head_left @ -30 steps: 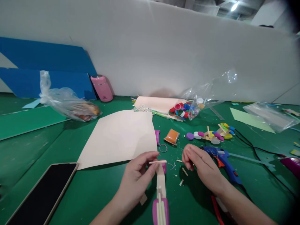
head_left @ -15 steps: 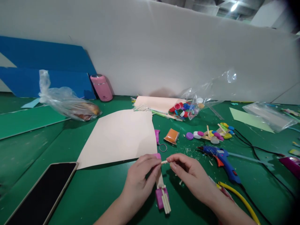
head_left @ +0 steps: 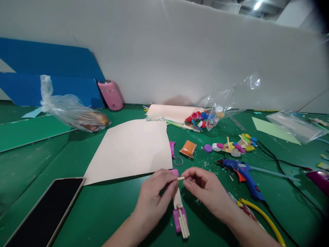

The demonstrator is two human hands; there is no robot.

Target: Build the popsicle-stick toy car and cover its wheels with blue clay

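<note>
Between my two hands is a short pale wooden stick (head_left: 181, 178), its ends at the fingertips. My left hand (head_left: 158, 195) pinches one end with thumb and forefinger. My right hand (head_left: 203, 188) has thumb and fingers closed at the other end. Beneath my left fingers is a small craft piece (head_left: 177, 199), a pale flat strip with purple blocks at both ends. Several short sticks (head_left: 184, 224) lie side by side on its near purple block (head_left: 177, 221). My left fingers partly cover the far block (head_left: 174, 172).
A large cream paper sheet (head_left: 133, 147) and a phone (head_left: 46, 214) lie left. On the right are a blue glue gun (head_left: 241, 171) with its cord, yellow-handled pliers (head_left: 262, 212) and a coloured bottle-cap model (head_left: 236, 147). An orange packet (head_left: 189, 148) lies ahead.
The craft piece's near end has shifted slightly right and down. Both hands keep the short stick in nearly the same place, with small finger movements.
</note>
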